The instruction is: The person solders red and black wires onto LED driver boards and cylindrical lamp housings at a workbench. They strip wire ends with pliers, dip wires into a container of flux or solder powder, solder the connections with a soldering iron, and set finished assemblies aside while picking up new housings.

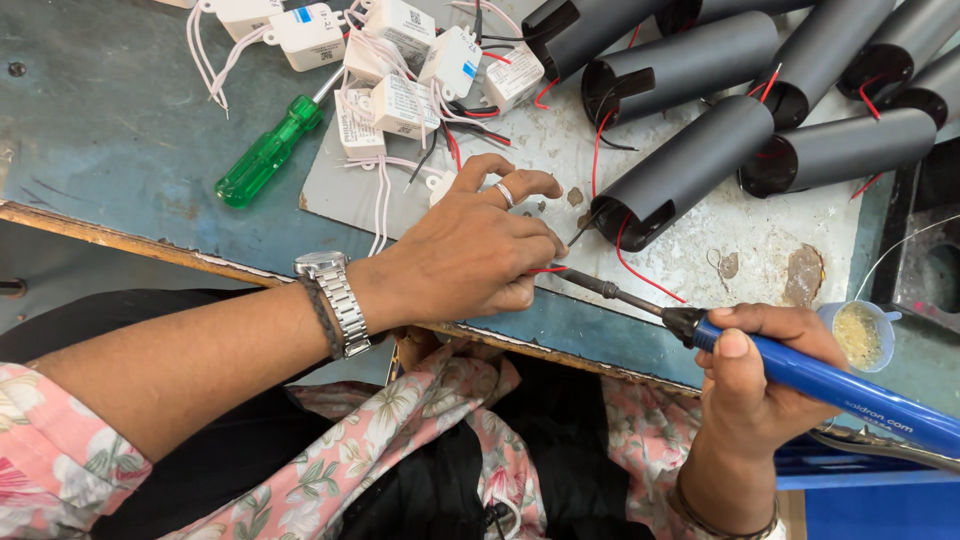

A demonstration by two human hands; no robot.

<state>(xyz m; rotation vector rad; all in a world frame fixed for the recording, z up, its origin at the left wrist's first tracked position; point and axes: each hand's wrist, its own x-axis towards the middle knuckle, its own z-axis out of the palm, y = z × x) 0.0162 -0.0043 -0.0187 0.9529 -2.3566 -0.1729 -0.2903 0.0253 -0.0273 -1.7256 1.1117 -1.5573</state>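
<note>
While held, blue soldering iron, dark tip.

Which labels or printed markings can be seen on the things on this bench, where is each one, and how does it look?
White driver boxes: top centre in a heap, small rectangular housings with dark print, two with a blue patch.
Soldering iron: in the right hand, blue handle with a short line of dark print.
No screens or signs are in view.

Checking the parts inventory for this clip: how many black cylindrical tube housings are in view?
7 black cylindrical tube housings: one nearest the left hand at, one above it, one at top centre, four to the right. More may lie beyond the frame's edge.
</note>
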